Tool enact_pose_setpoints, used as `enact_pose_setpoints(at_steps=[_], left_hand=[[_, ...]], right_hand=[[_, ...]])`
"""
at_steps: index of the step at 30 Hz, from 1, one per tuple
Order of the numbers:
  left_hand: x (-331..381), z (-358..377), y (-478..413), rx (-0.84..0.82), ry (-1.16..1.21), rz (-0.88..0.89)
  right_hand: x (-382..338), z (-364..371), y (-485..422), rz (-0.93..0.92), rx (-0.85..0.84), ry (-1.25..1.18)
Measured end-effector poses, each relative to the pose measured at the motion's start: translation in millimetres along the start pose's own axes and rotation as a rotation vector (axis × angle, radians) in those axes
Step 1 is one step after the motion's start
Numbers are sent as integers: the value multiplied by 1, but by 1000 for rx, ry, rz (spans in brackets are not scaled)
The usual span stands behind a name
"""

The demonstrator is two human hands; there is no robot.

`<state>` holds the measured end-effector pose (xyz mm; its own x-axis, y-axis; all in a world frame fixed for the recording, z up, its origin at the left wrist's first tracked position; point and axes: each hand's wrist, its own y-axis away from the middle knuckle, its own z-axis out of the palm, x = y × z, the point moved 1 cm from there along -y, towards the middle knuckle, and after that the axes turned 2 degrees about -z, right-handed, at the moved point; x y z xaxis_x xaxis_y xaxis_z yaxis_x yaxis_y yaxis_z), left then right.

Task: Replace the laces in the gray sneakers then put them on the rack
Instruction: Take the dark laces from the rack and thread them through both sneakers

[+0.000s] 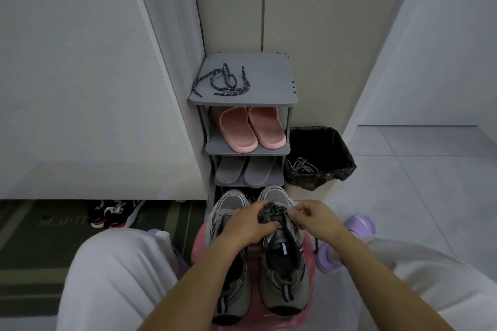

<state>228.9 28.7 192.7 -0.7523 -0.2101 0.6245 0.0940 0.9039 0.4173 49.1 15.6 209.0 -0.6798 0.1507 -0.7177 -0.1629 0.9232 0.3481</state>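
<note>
The person wears loose white fabric trousers (113,277) that cover both legs, the cloth lying in soft folds over the knees. Both forearms are bare to the edge of the picture, with no sleeve showing, and neither the left hand (248,226) nor the right hand (313,216) carries a ring, watch or glove. On the feet are glossy lilac-purple rounded plastic slippers (347,239), the right one showing best, the left mostly hidden behind the knee.
</note>
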Motion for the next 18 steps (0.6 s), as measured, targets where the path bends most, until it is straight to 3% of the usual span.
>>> enact_pose_setpoints(at_steps=[5, 13, 18], left_hand=[[1, -2, 1, 0, 6, -6], [-2, -1, -1, -46, 34, -43], [2, -9, 1, -75, 116, -76]], right_hand=[[3, 4, -4, -1, 124, 252], [30, -22, 5, 119, 259, 208], [27, -27, 11, 100, 220, 132]])
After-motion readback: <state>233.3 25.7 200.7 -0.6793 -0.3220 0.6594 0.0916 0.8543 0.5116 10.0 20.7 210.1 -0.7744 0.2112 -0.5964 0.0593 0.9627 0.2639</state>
